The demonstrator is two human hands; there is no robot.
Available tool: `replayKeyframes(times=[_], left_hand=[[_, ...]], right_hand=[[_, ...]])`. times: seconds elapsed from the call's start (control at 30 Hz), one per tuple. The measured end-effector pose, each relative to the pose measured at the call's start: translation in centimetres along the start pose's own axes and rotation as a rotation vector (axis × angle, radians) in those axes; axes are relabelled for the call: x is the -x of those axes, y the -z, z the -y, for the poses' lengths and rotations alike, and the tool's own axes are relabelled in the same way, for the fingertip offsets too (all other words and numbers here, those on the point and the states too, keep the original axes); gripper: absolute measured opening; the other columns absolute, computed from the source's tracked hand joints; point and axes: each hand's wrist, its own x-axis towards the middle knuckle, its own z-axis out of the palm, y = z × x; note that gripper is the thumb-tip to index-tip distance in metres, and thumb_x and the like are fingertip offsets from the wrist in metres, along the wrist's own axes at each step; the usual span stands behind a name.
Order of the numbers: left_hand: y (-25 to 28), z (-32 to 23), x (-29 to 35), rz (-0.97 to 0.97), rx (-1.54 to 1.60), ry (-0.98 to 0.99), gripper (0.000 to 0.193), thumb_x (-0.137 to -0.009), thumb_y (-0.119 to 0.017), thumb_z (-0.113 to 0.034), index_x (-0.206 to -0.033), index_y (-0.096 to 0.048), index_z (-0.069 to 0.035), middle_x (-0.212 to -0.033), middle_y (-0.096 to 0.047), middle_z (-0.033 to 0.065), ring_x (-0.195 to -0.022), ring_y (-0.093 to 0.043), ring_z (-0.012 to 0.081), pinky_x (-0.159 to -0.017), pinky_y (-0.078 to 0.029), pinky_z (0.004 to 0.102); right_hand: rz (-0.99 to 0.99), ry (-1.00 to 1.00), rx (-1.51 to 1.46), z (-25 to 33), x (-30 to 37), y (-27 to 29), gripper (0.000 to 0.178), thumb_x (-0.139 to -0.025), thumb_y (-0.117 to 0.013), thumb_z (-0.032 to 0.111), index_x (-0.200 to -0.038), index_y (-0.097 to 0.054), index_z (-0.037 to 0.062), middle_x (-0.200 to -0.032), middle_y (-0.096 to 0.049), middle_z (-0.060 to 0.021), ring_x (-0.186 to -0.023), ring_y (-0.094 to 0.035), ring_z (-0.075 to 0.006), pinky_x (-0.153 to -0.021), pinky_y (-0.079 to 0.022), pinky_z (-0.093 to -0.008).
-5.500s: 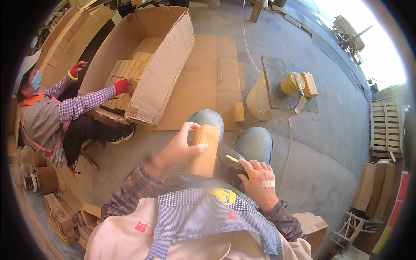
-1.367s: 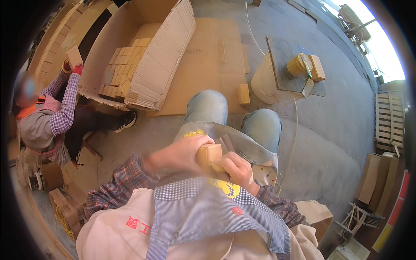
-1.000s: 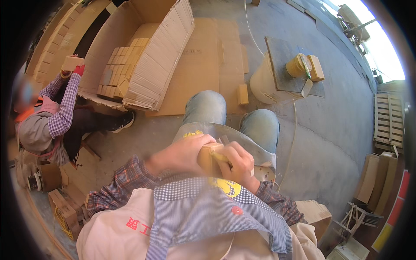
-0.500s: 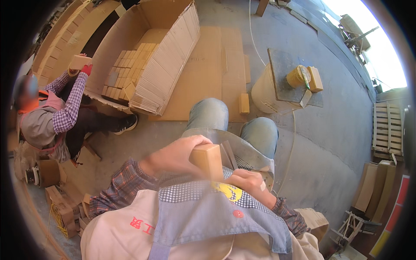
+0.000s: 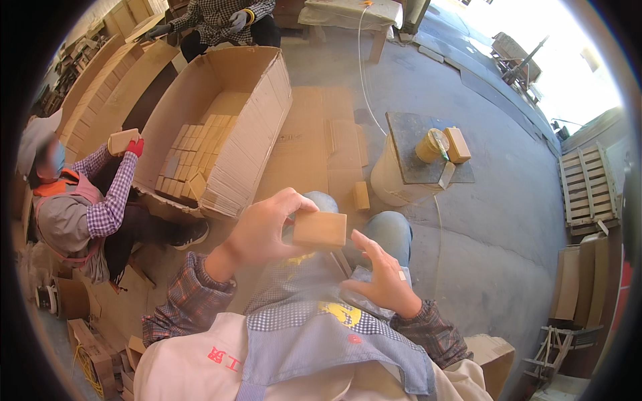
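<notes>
A pale wooden block [image 5: 321,230] with rounded edges is raised over my lap. My left hand [image 5: 257,226] grips it by its left end, thumb and fingers around it. Just off the block's right end is my right hand [image 5: 384,277], with nothing in it, its thumb and fingers spread. A light patch shows on one of its fingers. Below the hands, a checked and striped apron [image 5: 294,327] covers my lap. A thin strip edge shows between my knees, mostly hidden.
A large cardboard box [image 5: 251,140] with rows of wooden blocks [image 5: 200,150] stands ahead left. Beside it a seated person [image 5: 100,194] holds a block; another person [image 5: 221,23] sits beyond. Ahead right, a board-topped bucket [image 5: 401,150] bears a yellow tin [image 5: 431,146] and a block [image 5: 457,145].
The block has been lifted off my lap and turned to lie sideways in my left hand. My right hand has risen and opened beside it. The view has tilted up, showing another person.
</notes>
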Motion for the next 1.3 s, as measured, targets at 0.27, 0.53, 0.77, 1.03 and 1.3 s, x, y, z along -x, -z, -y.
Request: replayKeyframes(times=[0.27,0.53,0.77,1.03,1.3], left_hand=[[-2.7,-0.9,0.2,-0.136,-0.059,-0.087,0.059,-0.067,-0.097,-0.016,-0.116,-0.065,-0.007,-0.105,-0.066,0.0080,-0.093,-0.069,0.0221,-0.079,-0.059,0.0330],[-3.9,-0.4,0.0,-0.262,-0.139,-0.174,0.059,-0.065,-0.098,-0.015,-0.113,-0.065,-0.008,-0.102,-0.066,0.0081,-0.089,-0.069,0.0237,-0.074,-0.058,0.0320],[-4.4,-0.2,0.4,-0.330,-0.134,-0.109,0.057,-0.064,-0.097,-0.016,-0.111,-0.066,-0.007,-0.104,-0.066,0.0075,-0.090,-0.069,0.0234,-0.076,-0.058,0.0324],[-4.9,0.0,0.7,-0.338,-0.121,-0.095,0.061,-0.065,-0.098,-0.018,-0.115,-0.066,-0.006,-0.106,-0.067,0.0086,-0.096,-0.069,0.0241,-0.083,-0.057,0.0344],[-4.5,0.8,1.3,-0.073,0.500,0.219,0.087,-0.081,-0.093,-0.030,-0.149,-0.049,0.003,-0.134,-0.063,0.0109,-0.121,-0.062,0.0178,-0.106,-0.049,0.0337]], right_hand=[[-0.047,0.037,-0.309,0.0,-4.8,-0.4,0.078,-0.081,-0.089,0.007,-0.149,-0.050,0.0039,-0.137,-0.066,-0.0159,-0.128,-0.065,-0.0282,-0.110,-0.052,-0.0408],[0.045,0.025,-0.423,-0.9,-6.5,-0.1,0.069,-0.082,-0.090,0.006,-0.142,-0.056,0.0042,-0.129,-0.069,-0.0116,-0.124,-0.067,-0.0215,-0.107,-0.053,-0.0362],[0.137,0.007,-0.519,-1.6,-7.3,-1.0,0.064,-0.084,-0.087,0.007,-0.139,-0.056,0.0036,-0.126,-0.070,-0.0099,-0.119,-0.066,-0.0177,-0.104,-0.051,-0.0342],[0.172,-0.028,-0.608,-2.7,-7.0,-1.7,0.063,-0.085,-0.087,0.011,-0.139,-0.055,0.0030,-0.129,-0.069,-0.0083,-0.121,-0.063,-0.0162,-0.105,-0.050,-0.0351],[0.239,-0.191,-1.458,-4.6,-5.8,-2.9,0.082,-0.098,-0.074,0.049,-0.156,-0.040,0.0008,-0.148,-0.057,-0.0085,-0.137,-0.055,-0.0225,-0.114,-0.045,-0.0394]])
